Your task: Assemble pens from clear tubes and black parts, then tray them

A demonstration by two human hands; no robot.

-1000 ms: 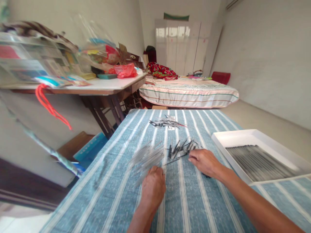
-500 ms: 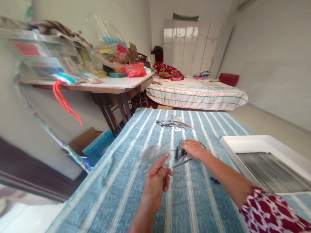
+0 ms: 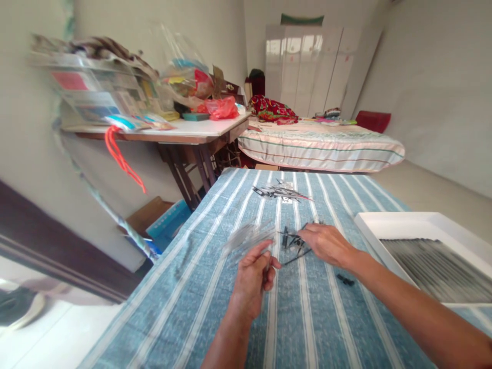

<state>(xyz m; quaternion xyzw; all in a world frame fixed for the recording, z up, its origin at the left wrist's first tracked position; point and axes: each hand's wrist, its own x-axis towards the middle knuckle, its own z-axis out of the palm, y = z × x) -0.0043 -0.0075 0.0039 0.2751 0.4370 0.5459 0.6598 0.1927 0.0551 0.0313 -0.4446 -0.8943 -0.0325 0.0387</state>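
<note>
My left hand (image 3: 251, 279) is closed, its index finger stretched forward and the other fingers curled round what looks like a thin clear tube, mostly hidden in the grip. Just beyond it lies a loose bundle of clear thin tubes (image 3: 246, 241), blurred. My right hand (image 3: 326, 243) reaches down to a small heap of black plastic pieces (image 3: 294, 240), like pen caps or clips. Its fingertips are pinched at the heap's right side, and what they hold is hidden. Farther back is a pile of thin dark-tipped sticks (image 3: 280, 191), perhaps pen refills, lying over a white label.
On the right, a white tray (image 3: 400, 220) holds a row of dark, slim sticks (image 3: 434, 266). Some small black pieces (image 3: 345, 280) lie on the striped blue cloth (image 3: 184, 307). A side table (image 3: 184, 130) with bags stands at left, a bed (image 3: 326, 148) behind.
The view has shifted slightly, so most things appear farther right. My right hand has drawn back a little to the right over the black pieces. My left hand keeps its grip.
</note>
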